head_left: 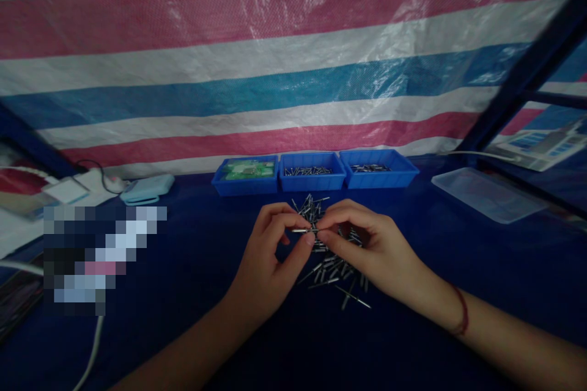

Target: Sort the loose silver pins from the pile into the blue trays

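Observation:
Between my two hands is a slim metal pin (pixel 300 231), held level with its left end sticking out. My left hand (pixel 275 250) pinches it between thumb and fingers. From the other side, the closed thumb and fingertips of my right hand (pixel 362 238) meet its right end, which they partly hide. A loose pile of similar metal pins (pixel 330 266), some with a thicker section, lies on the dark blue tabletop (pixel 257 342) beneath and between the hands.
Behind the pile stand three blue bins: the left bin (pixel 245 186) has green-tinted plastic bags, the middle bin (pixel 312 181) and right bin (pixel 383 178) small metal parts. A clear plastic lid (pixel 488 192) lies right. At left are a light-blue case (pixel 147 188), power strip and cables.

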Tool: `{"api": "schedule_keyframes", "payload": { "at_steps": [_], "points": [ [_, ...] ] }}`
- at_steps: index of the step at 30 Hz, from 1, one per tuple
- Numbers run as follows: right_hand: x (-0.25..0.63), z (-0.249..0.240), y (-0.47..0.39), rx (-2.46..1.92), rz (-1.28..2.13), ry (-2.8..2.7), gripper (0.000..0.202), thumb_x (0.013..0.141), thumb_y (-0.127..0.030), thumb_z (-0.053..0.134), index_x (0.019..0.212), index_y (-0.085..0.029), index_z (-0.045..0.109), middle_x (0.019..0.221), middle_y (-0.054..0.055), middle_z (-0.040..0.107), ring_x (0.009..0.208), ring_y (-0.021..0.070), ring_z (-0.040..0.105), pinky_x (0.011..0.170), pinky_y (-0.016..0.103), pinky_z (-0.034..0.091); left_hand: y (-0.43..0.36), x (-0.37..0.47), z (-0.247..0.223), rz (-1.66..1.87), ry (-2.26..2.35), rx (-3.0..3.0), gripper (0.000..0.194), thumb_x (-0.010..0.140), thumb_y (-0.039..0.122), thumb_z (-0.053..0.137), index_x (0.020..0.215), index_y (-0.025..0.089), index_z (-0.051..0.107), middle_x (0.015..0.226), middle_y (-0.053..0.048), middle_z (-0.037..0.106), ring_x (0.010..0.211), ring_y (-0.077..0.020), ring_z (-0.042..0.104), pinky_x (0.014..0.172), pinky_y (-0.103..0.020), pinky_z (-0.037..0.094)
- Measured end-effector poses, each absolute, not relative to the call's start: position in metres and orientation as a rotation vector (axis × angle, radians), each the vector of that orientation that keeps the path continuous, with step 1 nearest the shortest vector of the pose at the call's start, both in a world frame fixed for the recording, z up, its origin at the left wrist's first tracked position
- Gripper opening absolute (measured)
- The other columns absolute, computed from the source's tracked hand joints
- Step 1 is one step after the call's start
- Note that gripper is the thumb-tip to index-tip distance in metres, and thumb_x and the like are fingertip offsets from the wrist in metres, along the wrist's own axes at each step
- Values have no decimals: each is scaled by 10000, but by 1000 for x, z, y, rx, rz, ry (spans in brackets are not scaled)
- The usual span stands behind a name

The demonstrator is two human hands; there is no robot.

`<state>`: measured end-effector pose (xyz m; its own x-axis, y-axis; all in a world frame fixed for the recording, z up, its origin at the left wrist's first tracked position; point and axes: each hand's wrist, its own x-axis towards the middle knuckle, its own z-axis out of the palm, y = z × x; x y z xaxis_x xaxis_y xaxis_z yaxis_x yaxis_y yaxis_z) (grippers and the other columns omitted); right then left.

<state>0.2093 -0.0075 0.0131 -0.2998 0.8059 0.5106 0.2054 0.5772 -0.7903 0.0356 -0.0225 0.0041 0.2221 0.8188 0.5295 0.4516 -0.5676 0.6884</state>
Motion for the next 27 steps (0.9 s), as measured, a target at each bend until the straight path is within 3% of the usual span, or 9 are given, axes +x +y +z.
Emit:
{"api": "schedule_keyframes", "payload": {
  "at_steps": [16, 25, 27],
  "points": [
    [209, 11, -6, -879, 673, -1973, 79, 824, -210, 555, 827, -241, 628, 997, 34, 594, 964, 179, 569, 846, 376, 457, -24, 35, 3, 1223, 1230, 2127, 77, 869, 231, 507, 944, 224, 517, 1031, -40, 476, 900, -170, 506, 714, -305, 450],
    [282, 10, 73, -1404, -154, -1663, 209, 821, -313, 509, 707, -183, 626, 795, 78, 631, 857, 248, 569, 834, 454, 390, -20, 37, -5, 1135, 1265, 2058, 157, 922, 265, 412, 1045, 226, 503, 1007, -37, 516, 903, -169, 508, 761, -315, 425],
    [295, 5, 86, -1539, -299, -1628, 254, 817, -362, 502, 751, -173, 659, 846, 111, 625, 914, 282, 547, 827, 470, 380, -20, 37, -4, 1118, 1247, 2071, 163, 924, 267, 412, 1047, 226, 511, 1017, -37, 526, 915, -169, 515, 767, -313, 427]
  ]
}}
